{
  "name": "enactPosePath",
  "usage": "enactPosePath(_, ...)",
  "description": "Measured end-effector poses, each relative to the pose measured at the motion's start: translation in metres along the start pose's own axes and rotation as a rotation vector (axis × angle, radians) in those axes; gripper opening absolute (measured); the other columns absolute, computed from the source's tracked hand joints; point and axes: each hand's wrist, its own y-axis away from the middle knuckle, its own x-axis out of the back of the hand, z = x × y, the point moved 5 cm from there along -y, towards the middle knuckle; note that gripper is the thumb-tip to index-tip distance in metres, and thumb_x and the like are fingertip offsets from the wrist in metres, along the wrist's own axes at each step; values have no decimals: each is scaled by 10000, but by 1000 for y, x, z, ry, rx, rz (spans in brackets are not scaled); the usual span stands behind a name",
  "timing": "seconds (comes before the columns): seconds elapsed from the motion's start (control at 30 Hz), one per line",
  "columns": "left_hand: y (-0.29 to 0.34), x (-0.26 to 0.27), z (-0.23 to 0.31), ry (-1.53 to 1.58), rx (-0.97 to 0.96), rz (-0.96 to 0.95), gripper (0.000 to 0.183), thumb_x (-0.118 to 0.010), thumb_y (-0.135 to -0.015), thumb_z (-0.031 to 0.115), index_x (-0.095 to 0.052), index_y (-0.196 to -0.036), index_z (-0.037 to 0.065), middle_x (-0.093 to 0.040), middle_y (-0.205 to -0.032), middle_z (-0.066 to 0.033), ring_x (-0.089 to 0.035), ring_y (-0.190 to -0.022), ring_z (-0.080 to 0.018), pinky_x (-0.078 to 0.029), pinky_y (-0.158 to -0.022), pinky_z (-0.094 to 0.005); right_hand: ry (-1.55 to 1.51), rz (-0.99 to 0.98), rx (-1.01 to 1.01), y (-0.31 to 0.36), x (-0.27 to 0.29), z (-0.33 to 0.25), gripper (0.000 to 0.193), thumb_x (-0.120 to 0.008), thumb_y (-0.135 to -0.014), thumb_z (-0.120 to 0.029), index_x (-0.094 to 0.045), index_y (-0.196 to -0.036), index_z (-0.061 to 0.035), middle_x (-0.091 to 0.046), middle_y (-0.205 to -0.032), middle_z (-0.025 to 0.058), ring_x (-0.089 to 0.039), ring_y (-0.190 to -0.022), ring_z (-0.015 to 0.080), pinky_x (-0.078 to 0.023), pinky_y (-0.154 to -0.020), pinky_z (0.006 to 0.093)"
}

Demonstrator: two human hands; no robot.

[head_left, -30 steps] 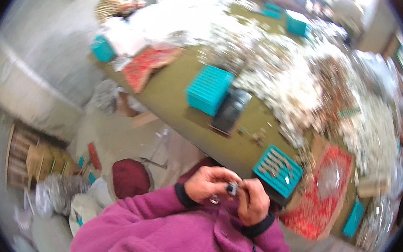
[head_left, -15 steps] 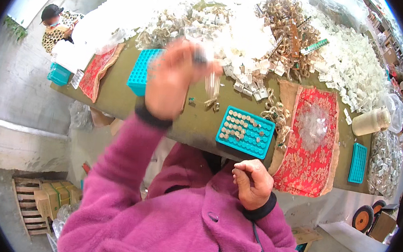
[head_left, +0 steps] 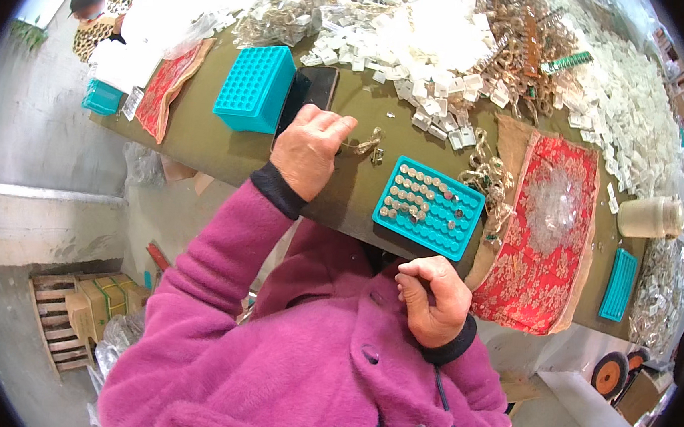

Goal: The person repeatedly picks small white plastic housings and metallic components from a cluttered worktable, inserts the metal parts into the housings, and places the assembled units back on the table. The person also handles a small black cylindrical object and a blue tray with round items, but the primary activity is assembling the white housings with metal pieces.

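Observation:
My left hand point(head_left: 307, 150) is over the table, its fingers drawn together; what they hold, if anything, is too small to make out. Just right of its fingertips lies a small tangle of beige cord point(head_left: 368, 142). A dark flat phone-like slab point(head_left: 317, 87) rests beyond that hand, beside a stack of teal trays point(head_left: 251, 94). Close to my body, at the table's near edge, my right hand point(head_left: 435, 305) is closed with thumb against curled fingers; its contents are hidden. Ahead of it sits a teal tray point(head_left: 459, 240) with round wells, several filled with small round silvery pieces.
A red patterned cloth point(head_left: 514, 275) bearing a heap of clear bits lies to the right, beside bundled cord point(head_left: 489, 177). Piles of white plastic pieces point(head_left: 440, 93) cover the far side. A cream jar point(head_left: 651, 218) and another teal tray point(head_left: 618, 283) stand rightward. Another person point(head_left: 96, 25) is far left.
My left hand, blurred and raised before, has come down toward the table, and the dark slab behind it now shows. My right hand keeps its closed pose. The view has shifted slightly.

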Motion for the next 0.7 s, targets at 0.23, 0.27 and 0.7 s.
enactPosePath(0.23, 14, 9, -16, 628, 362, 103, 288, -683, -861, -95, -694, -1117, 36, -711, -969, -74, -700, -891, -203, -593, -779, -348, 61, -10, -86, -6, -9, -2, 205, -775, -866, 73, -692, -1045, 16, -709, -876, 127, -726, -789, 261, -585, -707, 349)
enactPosePath(0.27, 20, 6, -19, 889, 544, 103, 259, -677, -877, -109, -688, -1095, 29, -709, -962, -65, -719, -882, -171, -610, -753, -333, 43, -30, -140, -4, -10, -1, 213, -774, -875, 66, -690, -1064, 19, -706, -881, 120, -726, -795, 248, -584, -707, 342)
enactPosePath(0.7, 113, 31, 50, 1658, 448, -99, 309, -667, -947, -133, -640, -1241, -42, -686, -1215, -131, -703, -1081, -209, -587, -941, -341, -133, -223, -112, -31, -63, -3, 858, -957, -733, -86, -526, -1471, -7, -700, -1180, 154, -733, -1053, 245, -605, -908, 357)
